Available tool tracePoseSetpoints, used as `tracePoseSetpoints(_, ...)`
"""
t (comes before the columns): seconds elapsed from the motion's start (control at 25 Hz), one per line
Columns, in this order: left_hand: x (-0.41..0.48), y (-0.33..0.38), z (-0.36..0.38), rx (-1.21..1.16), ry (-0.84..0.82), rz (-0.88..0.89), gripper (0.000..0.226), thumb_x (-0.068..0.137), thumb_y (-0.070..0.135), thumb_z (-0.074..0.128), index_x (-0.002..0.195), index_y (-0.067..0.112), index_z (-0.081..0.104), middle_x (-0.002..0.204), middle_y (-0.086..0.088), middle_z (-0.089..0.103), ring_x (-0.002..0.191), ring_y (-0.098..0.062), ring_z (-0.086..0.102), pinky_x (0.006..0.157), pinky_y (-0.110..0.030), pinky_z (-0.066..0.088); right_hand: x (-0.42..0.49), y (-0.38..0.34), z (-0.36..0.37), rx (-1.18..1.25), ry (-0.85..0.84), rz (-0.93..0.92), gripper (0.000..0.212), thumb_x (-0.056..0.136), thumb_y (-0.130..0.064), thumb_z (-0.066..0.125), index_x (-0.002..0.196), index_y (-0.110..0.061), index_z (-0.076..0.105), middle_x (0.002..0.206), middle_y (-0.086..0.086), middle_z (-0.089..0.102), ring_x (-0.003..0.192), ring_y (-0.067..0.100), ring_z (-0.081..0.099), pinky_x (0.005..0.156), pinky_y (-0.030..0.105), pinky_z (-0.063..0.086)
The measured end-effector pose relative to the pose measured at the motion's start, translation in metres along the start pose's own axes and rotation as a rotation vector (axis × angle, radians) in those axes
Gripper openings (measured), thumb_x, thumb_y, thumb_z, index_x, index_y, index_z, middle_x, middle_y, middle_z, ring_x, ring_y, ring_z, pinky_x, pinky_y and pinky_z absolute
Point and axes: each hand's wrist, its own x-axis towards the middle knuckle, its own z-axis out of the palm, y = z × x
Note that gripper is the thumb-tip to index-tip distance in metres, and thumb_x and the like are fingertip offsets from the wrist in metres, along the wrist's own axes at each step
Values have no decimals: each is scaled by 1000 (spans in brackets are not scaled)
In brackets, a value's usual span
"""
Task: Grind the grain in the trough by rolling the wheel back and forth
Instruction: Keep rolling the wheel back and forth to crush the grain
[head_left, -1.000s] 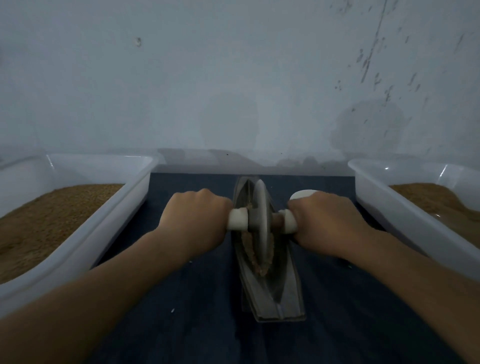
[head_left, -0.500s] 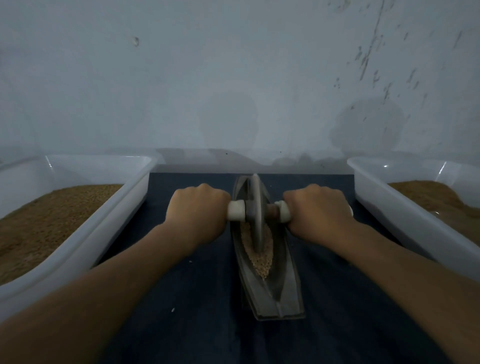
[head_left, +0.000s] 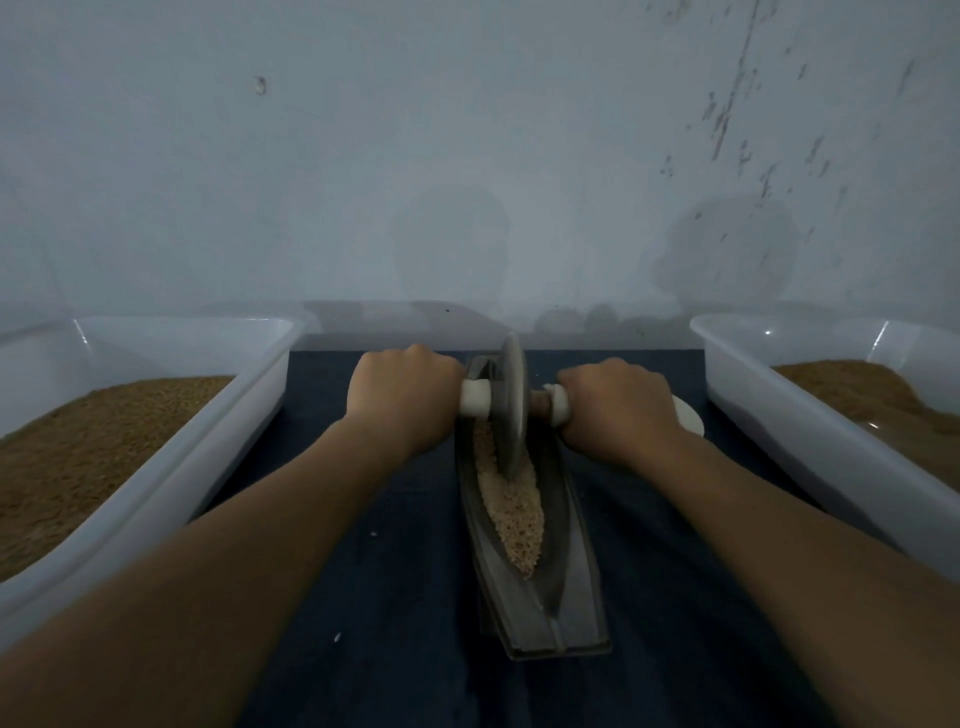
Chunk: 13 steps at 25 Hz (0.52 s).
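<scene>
The trough lies on the worktop with its long axis running away from the person, near end angled slightly right. The wheel stands upright towards the far end, its axle crosswise. The left hand and right hand each clench 1 axle end, level, neither nearer. Most grain lies on the body side of the wheel, so the next stroke likely runs straight back. No brand, label or writing is legible.
</scene>
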Motion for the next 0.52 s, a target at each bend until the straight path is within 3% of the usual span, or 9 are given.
tracePoseSetpoints(0.12,-25,-2,-4,-17,54,51,10,84,32,63,91,28,57,70,5,41,60,-20,42,55,-33,33,-24,6,-5,2,0,-53,25,83,-41,64,73,-34,42,80,-9,58,67,14,49,51,28,26)
tracePoseSetpoints(0.2,-57,-3,-4,-10,164,134,32,71,36,73,75,30,42,60,9,23,48,-13,23,46,-25,18,-56,10,-9,-69,110,-127,33,74,-43,62,65,-36,31,64,-11,46,54,5,38,46,23,17)
tracePoseSetpoints(0.32,-67,-8,-7,-9,243,180,57,50,35,82,69,30,29,57,11,8,45,-9,2,48,-19,4,-76,16,-15,-164,226,-162,37,63,-48,58,60,-36,24,50,-14,31,45,-3,17,45,17,4)
tracePoseSetpoints(0.4,-52,-5,5,5,137,131,41,66,36,76,73,30,36,58,10,19,44,-11,18,45,-24,15,-60,11,-10,-167,150,-122,37,70,-46,61,62,-34,27,55,-12,36,47,0,26,44,20,10)
tracePoseSetpoints(0.52,-12,-5,13,-61,31,-3,9,87,32,61,93,27,56,76,3,48,67,-22,53,58,-34,38,-6,-4,-10,-79,41,-50,31,85,-45,64,71,-32,40,72,-7,53,63,18,51,53,28,40)
